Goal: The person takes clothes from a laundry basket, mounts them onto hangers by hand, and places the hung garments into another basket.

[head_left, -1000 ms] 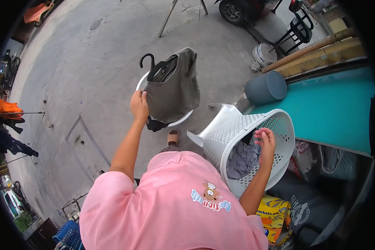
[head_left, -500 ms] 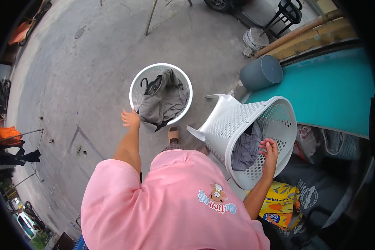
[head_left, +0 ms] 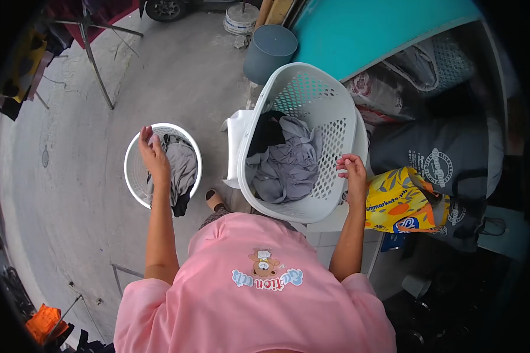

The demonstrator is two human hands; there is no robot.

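Observation:
My left hand is raised over the round white laundry basket on the ground, fingers stretched and holding nothing. Grey clothes lie in that basket, and a dark piece hangs over its near rim. On a white plastic seat in front of me stands a larger white perforated laundry basket. Inside it are crumpled grey clothes and a black garment. At that basket's right rim, my right hand has loosely bent fingers with nothing in them; whether it touches the rim I cannot tell.
Right of the large basket are a yellow shopping bag and a dark grey bag. A grey bin stands beyond it, near a teal panel. A metal rack with hanging clothes is at the upper left.
My view has turned right. The large basket now sits more upright, with its opening facing me. My left hand has moved from beside the round basket's rim to above it.

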